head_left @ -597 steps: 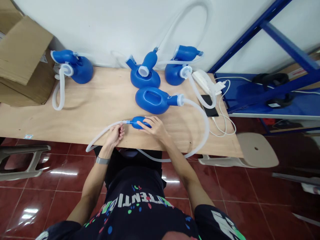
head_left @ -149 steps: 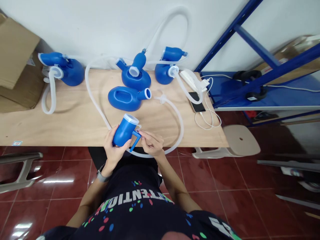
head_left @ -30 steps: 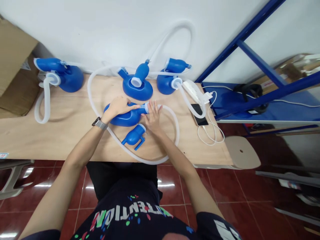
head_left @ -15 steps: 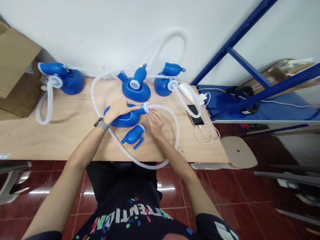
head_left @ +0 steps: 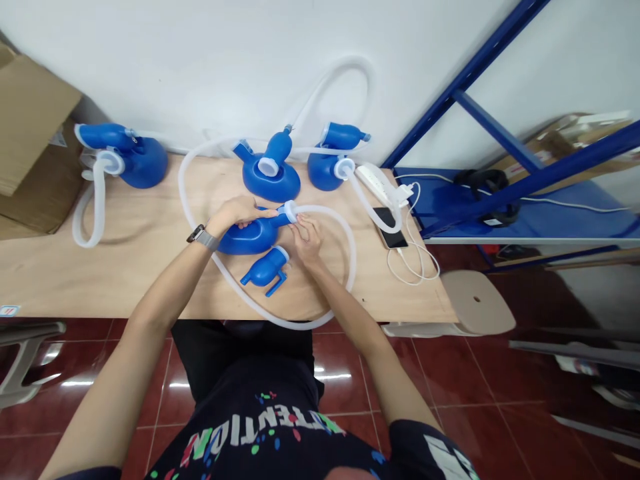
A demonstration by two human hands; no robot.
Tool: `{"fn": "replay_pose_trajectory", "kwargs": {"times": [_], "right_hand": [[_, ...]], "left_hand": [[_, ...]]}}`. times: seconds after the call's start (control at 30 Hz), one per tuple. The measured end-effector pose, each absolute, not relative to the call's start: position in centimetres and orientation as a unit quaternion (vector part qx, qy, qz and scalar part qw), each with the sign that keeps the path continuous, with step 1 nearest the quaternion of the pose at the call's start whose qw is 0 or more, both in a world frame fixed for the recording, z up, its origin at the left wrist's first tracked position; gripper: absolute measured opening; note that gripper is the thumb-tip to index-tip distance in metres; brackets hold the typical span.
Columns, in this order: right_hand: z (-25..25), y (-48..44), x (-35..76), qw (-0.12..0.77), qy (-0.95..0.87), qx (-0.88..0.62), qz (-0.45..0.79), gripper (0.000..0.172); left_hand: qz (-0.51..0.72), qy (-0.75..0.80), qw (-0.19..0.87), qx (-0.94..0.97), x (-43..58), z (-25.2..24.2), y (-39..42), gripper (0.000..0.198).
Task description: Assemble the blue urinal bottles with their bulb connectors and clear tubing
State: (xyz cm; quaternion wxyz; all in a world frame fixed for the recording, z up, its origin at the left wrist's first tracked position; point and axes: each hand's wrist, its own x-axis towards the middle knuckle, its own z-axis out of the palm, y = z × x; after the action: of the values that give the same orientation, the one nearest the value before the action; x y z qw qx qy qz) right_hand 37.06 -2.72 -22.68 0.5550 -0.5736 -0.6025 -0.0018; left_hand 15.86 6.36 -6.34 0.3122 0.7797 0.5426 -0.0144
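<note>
In front of me a blue plastic urinal bottle (head_left: 249, 239) lies on the table with its neck to the right. My left hand (head_left: 239, 212) grips its top and handle, the fingers partly hidden behind it, with one digit stretched along the neck. At the mouth sits a white cap (head_left: 289, 211) joined to a long translucent hose (head_left: 352, 250). The fingers of my right hand (head_left: 307, 240) pinch at the cap and hose end from the right. The hose loops round toward my body. Just below the bottle rests a separate blue funnel-shaped piece (head_left: 265, 268) with a handle.
Along the wall stand more blue urinal bottles: one at left (head_left: 144, 163), one at centre (head_left: 271, 180), one at right (head_left: 325, 170). A cardboard box (head_left: 35, 153) is at far left. A power strip (head_left: 374, 183), phone (head_left: 391, 227) and cables lie right, beside a blue metal rack (head_left: 465, 80).
My left hand has shifted slightly on the bottle, its fingers curling more over the top. The near part of the hose loop sits a little higher in view. My right hand stays at the cap.
</note>
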Motion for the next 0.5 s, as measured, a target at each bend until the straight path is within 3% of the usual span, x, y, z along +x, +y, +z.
{"fn": "replay_pose_trajectory", "kwargs": {"times": [0.2, 0.33, 0.5], "right_hand": [[-17.7, -3.6, 37.2, 0.481, -0.665, -0.567, -0.071, 0.041], [-13.3, -2.8, 35.6, 0.392, -0.709, -0.584, -0.052, 0.059], [-11.1, -1.5, 34.8, 0.281, -0.748, -0.598, 0.059, 0.039]], "left_hand": [[0.107, 0.527, 0.212, 0.816, 15.2, -7.7, 5.3, 0.071], [0.113, 0.524, 0.166, 0.828, 15.2, -8.7, 5.7, 0.07], [0.098, 0.52, 0.209, 0.822, 14.7, -8.7, 6.2, 0.07]]}}
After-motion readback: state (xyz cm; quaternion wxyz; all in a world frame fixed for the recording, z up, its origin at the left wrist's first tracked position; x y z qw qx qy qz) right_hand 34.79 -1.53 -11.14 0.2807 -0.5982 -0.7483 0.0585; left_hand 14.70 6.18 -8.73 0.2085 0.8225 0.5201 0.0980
